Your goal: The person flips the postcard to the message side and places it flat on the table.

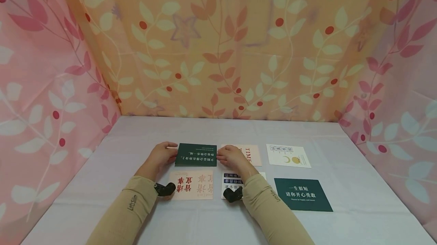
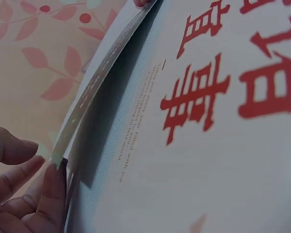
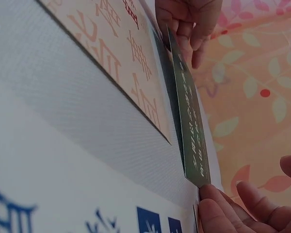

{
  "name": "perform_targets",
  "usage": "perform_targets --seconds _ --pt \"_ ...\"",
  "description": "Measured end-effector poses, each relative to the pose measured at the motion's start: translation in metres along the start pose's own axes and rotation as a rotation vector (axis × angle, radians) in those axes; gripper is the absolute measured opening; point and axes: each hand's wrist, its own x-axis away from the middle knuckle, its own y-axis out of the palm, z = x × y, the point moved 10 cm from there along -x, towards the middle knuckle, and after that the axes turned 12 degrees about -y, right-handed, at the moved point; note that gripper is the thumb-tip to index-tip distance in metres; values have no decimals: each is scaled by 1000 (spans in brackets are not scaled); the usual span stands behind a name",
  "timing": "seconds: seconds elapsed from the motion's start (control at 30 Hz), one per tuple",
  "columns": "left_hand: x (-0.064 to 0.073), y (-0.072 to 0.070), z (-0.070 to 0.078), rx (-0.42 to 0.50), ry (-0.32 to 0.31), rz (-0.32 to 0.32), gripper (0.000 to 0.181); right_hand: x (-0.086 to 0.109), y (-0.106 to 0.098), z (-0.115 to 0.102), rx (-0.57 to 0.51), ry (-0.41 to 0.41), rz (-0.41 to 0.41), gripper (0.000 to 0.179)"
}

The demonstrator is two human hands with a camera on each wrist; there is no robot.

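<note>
A dark green card (image 1: 196, 154) with upside-down white lettering lies between the two hands, tilted with a shadow under its near edge. My left hand (image 1: 163, 155) touches its left end with the fingertips; in the left wrist view the thumb (image 2: 12, 146) stands apart from the card. At the right end, fingers of my right hand (image 1: 233, 157) meet the card's edge, the thumb again away from it in the right wrist view. Just nearer lies a cream card (image 1: 192, 190) with red characters. Behind the right hand, a pale card (image 1: 254, 155) reading TIME is partly hidden.
A white card with blue blocks (image 1: 232, 181) lies under the right forearm, partly covered. To the right are a white card with a sun and moon (image 1: 288, 156) and another green card (image 1: 303, 195). Floral cloth (image 1: 218, 47) walls the white table (image 1: 102, 199) at back and sides.
</note>
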Motion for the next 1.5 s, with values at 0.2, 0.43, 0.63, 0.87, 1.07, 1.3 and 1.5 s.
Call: perform_targets --seconds 0.2,0.43,0.63,0.87,1.07,1.3,1.5 --pt "-1 -1 2 -16 14 12 40 1 1 -2 14 -1 -2 27" --pt "0 -2 3 -21 28 23 42 2 5 -6 32 -17 -19 27" --pt "-1 -3 2 -15 32 32 48 1 5 -5 66 -8 -7 27" --pt "-2 -2 -1 -23 27 36 40 -2 5 -6 137 3 5 43" --pt "-2 -3 -2 -25 16 41 32 -6 6 -13 244 -20 -20 41" --pt "0 -4 -1 -39 14 42 30 -6 6 -19 318 -24 -26 36" --pt "1 -6 0 -39 8 53 29 -11 5 -26 337 -62 -28 31"
